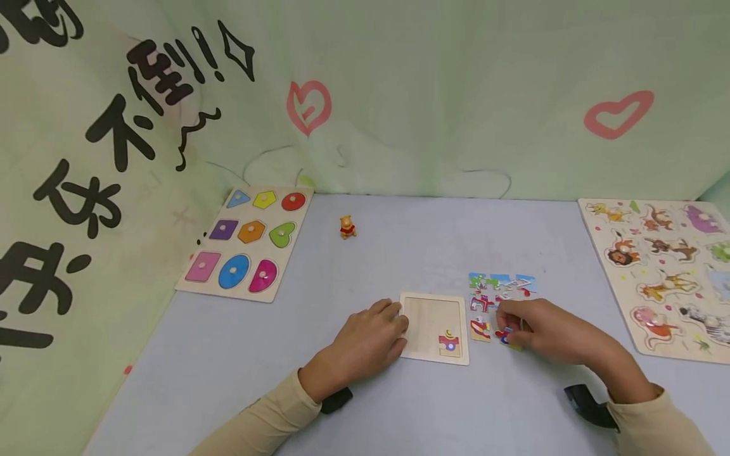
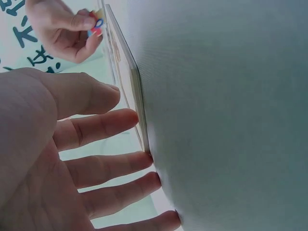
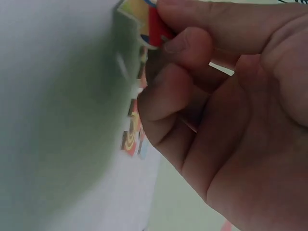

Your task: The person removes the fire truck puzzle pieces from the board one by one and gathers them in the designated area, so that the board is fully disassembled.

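Note:
A shallow wooden puzzle tray (image 1: 424, 323) lies on the table, with one red-and-yellow jigsaw piece (image 1: 448, 344) in its lower right corner. My left hand (image 1: 362, 339) rests at the tray's left side, fingers extended; in the left wrist view the index fingertip (image 2: 129, 117) touches the tray's edge. Between thumb and fingers, my right hand (image 1: 550, 329) pinches another jigsaw piece (image 3: 155, 24), coloured red, yellow and blue. That hand is just right of the tray, over a group of loose jigsaw pieces (image 1: 480, 304) and partly hiding them.
At the back left lies a shape peg board (image 1: 259, 253) with coloured knobbed shapes. An animal puzzle board (image 1: 621, 285) is on the right. A small bear figurine (image 1: 346, 227) stands toward the back. Behind the table hangs a pale green curtain (image 1: 433, 95) with drawings.

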The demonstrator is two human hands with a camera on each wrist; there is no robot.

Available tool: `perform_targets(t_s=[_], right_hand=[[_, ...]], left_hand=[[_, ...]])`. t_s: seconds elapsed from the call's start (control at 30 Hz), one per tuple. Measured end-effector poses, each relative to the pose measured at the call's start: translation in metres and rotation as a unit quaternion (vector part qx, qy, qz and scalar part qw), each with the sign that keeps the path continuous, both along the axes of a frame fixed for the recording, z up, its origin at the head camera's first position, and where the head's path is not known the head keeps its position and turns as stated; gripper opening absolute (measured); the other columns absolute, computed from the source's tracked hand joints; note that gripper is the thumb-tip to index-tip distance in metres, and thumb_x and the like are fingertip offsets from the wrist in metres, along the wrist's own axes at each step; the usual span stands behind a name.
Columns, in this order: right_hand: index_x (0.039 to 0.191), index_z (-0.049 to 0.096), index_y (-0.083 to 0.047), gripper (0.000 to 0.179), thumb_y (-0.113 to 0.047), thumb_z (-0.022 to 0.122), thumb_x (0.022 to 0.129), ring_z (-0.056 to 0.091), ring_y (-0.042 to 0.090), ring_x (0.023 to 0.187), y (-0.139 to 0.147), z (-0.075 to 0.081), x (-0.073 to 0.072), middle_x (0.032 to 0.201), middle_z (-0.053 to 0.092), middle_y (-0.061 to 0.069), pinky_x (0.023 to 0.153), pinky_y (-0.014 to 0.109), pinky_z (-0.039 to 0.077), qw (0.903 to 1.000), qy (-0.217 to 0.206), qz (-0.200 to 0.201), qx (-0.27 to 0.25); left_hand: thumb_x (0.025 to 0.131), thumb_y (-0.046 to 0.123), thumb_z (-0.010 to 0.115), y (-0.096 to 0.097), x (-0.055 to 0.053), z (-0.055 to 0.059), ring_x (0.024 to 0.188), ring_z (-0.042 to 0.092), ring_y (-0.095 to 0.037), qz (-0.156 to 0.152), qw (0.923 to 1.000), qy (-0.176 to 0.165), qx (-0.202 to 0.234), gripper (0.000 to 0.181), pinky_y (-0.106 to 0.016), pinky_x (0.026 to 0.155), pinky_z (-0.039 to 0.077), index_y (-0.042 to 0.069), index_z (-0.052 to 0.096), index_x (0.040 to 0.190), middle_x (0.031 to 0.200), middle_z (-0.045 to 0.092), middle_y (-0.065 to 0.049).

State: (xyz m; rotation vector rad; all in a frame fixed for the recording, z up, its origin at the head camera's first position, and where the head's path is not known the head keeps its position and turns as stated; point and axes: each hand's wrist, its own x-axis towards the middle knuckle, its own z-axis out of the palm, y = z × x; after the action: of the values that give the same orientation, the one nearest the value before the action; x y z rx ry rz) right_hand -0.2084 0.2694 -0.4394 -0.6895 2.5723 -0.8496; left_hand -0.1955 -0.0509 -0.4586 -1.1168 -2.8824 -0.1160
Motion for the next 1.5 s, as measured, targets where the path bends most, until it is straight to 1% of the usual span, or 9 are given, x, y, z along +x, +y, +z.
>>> perform_targets(t_s=[0.33, 0.63, 0.77, 0.87, 0.97, 1.07, 1.17, 1.4, 1.5], right_hand=[[0.09, 0.063, -0.022, 0.024, -0.004, 0.078, 0.084, 0.046, 0.009, 0.079, -0.004, -0.006, 0.002, 0.086, 0.051, -0.011, 0.067, 0.029, 0.04, 0.9947, 0.071, -0.006, 0.073], [0.095, 0.066, -0.018, 0.021, -0.003, 0.076, 0.085, 0.046, 0.011, 0.073, -0.007, -0.006, 0.004, 0.088, 0.052, -0.005, 0.062, 0.029, 0.039, 0.9907, 0.088, -0.029, 0.099], [0.099, 0.068, -0.015, 0.022, -0.004, 0.079, 0.084, 0.048, 0.01, 0.071, -0.018, -0.002, 0.008, 0.089, 0.054, -0.006, 0.06, 0.031, 0.042, 0.9868, 0.118, -0.044, 0.102], [0.104, 0.07, -0.014, 0.022, -0.007, 0.079, 0.085, 0.05, 0.007, 0.072, -0.035, 0.004, 0.011, 0.092, 0.057, -0.008, 0.061, 0.03, 0.044, 0.985, 0.142, -0.041, 0.089], [0.11, 0.071, -0.012, 0.026, -0.009, 0.079, 0.086, 0.049, 0.005, 0.069, -0.053, 0.007, 0.013, 0.097, 0.058, -0.005, 0.059, 0.027, 0.044, 0.9869, 0.137, -0.017, 0.084], [0.115, 0.069, -0.01, 0.033, -0.013, 0.081, 0.085, 0.047, 0.004, 0.062, -0.068, 0.006, 0.016, 0.102, 0.056, -0.001, 0.055, 0.025, 0.042, 0.989, 0.114, 0.009, 0.093], [0.116, 0.067, -0.01, 0.038, -0.016, 0.084, 0.083, 0.045, 0.006, 0.057, -0.078, 0.003, 0.019, 0.104, 0.054, 0.0, 0.052, 0.025, 0.041, 0.9889, 0.103, 0.019, 0.105], [0.107, 0.064, -0.011, 0.032, -0.007, 0.083, 0.082, 0.041, 0.007, 0.057, -0.084, -0.004, 0.022, 0.09, 0.048, -0.006, 0.051, 0.024, 0.038, 0.9884, 0.116, 0.031, 0.093], [0.106, 0.063, -0.012, 0.031, -0.006, 0.082, 0.082, 0.042, 0.007, 0.058, -0.084, -0.005, 0.023, 0.088, 0.049, -0.006, 0.052, 0.024, 0.038, 0.9903, 0.105, 0.025, 0.087]], left_hand=[[0.097, 0.023, 0.068, -0.001, 0.0, -0.001, 0.122, 0.06, -0.022, 0.006, 0.9999, -0.005, 0.007, 0.018, -0.037, 0.079, 0.061, 0.015, 0.075, 0.11, 0.126, 0.067, -0.005], [0.097, 0.024, 0.068, 0.0, 0.0, 0.001, 0.122, 0.06, -0.021, 0.005, 0.9999, -0.008, 0.005, 0.018, -0.036, 0.079, 0.061, 0.015, 0.076, 0.111, 0.127, 0.067, -0.004], [0.098, 0.024, 0.068, 0.0, -0.001, 0.001, 0.122, 0.06, -0.021, 0.004, 0.9999, -0.009, 0.005, 0.018, -0.036, 0.079, 0.061, 0.015, 0.075, 0.111, 0.127, 0.068, -0.004], [0.098, 0.024, 0.068, 0.0, -0.001, 0.002, 0.122, 0.06, -0.021, 0.004, 1.0, -0.008, 0.003, 0.017, -0.036, 0.079, 0.061, 0.015, 0.075, 0.11, 0.126, 0.068, -0.004], [0.098, 0.025, 0.068, 0.001, -0.001, 0.002, 0.124, 0.059, -0.021, 0.007, 0.9999, -0.013, 0.0, 0.017, -0.037, 0.08, 0.061, 0.016, 0.075, 0.111, 0.127, 0.067, -0.004], [0.098, 0.025, 0.068, 0.002, -0.001, 0.001, 0.124, 0.059, -0.021, 0.007, 0.9998, -0.019, 0.001, 0.016, -0.037, 0.08, 0.061, 0.017, 0.075, 0.11, 0.127, 0.067, -0.003], [0.098, 0.025, 0.068, 0.002, -0.001, 0.001, 0.124, 0.059, -0.021, 0.006, 0.9998, -0.018, 0.001, 0.016, -0.037, 0.079, 0.061, 0.017, 0.075, 0.109, 0.127, 0.067, -0.003], [0.098, 0.025, 0.067, 0.0, -0.001, 0.004, 0.124, 0.059, -0.021, 0.006, 0.9999, -0.014, 0.005, 0.014, -0.037, 0.079, 0.061, 0.017, 0.074, 0.107, 0.126, 0.067, -0.003], [0.098, 0.025, 0.066, 0.0, -0.001, 0.003, 0.123, 0.059, -0.02, 0.005, 0.9999, -0.012, 0.006, 0.014, -0.037, 0.077, 0.061, 0.017, 0.074, 0.107, 0.126, 0.068, -0.003]])
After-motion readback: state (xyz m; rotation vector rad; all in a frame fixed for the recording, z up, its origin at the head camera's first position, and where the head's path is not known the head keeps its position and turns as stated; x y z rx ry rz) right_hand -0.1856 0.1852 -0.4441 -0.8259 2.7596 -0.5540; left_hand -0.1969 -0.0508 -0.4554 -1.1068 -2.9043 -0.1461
